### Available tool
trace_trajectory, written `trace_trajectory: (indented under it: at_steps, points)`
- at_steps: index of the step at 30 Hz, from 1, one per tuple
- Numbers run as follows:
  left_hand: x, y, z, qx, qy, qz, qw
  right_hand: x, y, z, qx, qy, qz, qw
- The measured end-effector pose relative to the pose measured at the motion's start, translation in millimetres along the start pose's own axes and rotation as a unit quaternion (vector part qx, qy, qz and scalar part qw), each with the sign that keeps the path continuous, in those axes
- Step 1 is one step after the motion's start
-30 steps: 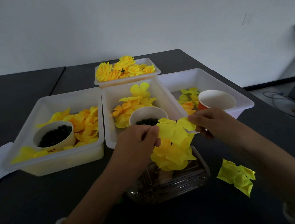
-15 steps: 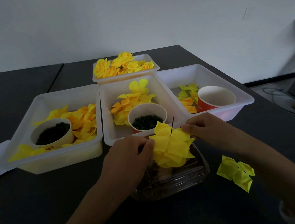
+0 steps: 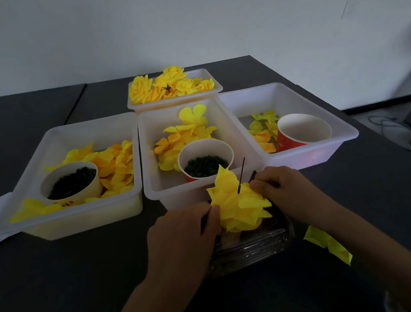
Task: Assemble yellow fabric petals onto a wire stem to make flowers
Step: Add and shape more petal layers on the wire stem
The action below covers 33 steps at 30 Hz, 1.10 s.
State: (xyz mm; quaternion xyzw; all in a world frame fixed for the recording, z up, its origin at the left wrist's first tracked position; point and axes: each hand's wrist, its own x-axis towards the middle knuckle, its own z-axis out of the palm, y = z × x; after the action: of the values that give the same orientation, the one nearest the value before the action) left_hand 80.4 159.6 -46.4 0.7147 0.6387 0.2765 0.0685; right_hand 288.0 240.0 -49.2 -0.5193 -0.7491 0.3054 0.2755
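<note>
In the head view, the left hand (image 3: 181, 236) is pinching the near-left edge of the yellow petal stack (image 3: 238, 207), while the right hand (image 3: 285, 189) is curling its fingertips against the stack's far-right side, pinching the fabric just beside the wire stem (image 3: 241, 175). The stem is poking up through the middle of the petals, between the two hands, with its bare tip tilting away from them. The bundle is hanging over a clear plastic container (image 3: 255, 245) just beneath both hands. The risk, as I am judging it, is that the thin fabric is tearing at its hole or riding off-centre if the hands are pressing unevenly, and loosely pinched layers could be fanning apart or slipping down. Against the frame a second ago, the stem is now standing clear above the petals where it was hidden, and the stack is sitting lower and flatter, both hands having come down with it.
</note>
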Motion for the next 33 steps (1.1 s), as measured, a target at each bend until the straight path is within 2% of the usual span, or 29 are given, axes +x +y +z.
trace_trajectory:
  at_steps: [7, 10, 14, 17, 20, 23, 30, 33]
  points:
    - [1.2, -3.2, -0.6, -0.135, -0.01, -0.043, 0.99, 0.9, -8.0, -10.5, -0.012, 0.015, -0.011, 1.0]
    - [3.1, -4.9, -3.3, -0.204, -0.016, -0.088, 0.975, 0.3, -16.2, -17.1, -0.02, 0.077, -0.033, 0.996]
    - [5.3, -10.9, -7.6, -0.195, -0.016, -0.086, 0.977, -3.4, -31.4, -24.3, -0.06, 0.148, -0.12, 0.98]
    - [7.7, -12.8, -10.5, -0.162, -0.023, -0.068, 0.984, -5.6, -41.4, -27.4, -0.059, 0.098, -0.191, 0.975]
    - [8.4, -12.1, -12.1, -0.142, -0.024, -0.062, 0.988, -6.8, -42.2, -27.1, -0.025, -0.014, -0.164, 0.986]
    - [9.8, -11.5, -14.1, -0.122, -0.021, -0.051, 0.991, -9.0, -37.2, -22.7, -0.011, -0.07, -0.15, 0.986]
    - [12.4, -11.8, -14.8, -0.071, -0.019, -0.046, 0.996, -13.5, -17.9, -13.1, 0.014, -0.099, -0.125, 0.987]
    - [19.1, -7.6, -23.6, -0.091, 0.056, -0.041, 0.993, -14.4, -14.6, -10.7, 0.023, -0.093, -0.125, 0.988]
